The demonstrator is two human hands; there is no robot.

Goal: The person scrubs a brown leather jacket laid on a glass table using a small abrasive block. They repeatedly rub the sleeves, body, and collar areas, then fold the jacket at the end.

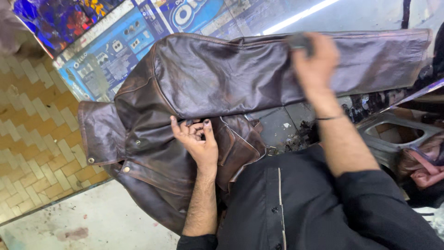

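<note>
A dark brown leather jacket [208,78] lies spread on the work surface, one sleeve stretched out to the right. My left hand [196,139] presses on the jacket's body near its lower edge, fingers bent and stained dark. My right hand [314,60] is over the sleeve, blurred, its fingers closed on a small dark grey thing [300,41], perhaps a sponge or pad, held against the leather.
Blue printed packaging sheets [115,51] cover the surface under the jacket. Yellow patterned floor tiles [32,125] show at left. A pale stained ledge [92,222] lies at bottom left. A grey metal frame [393,134] with a pink cloth [428,173] is at right.
</note>
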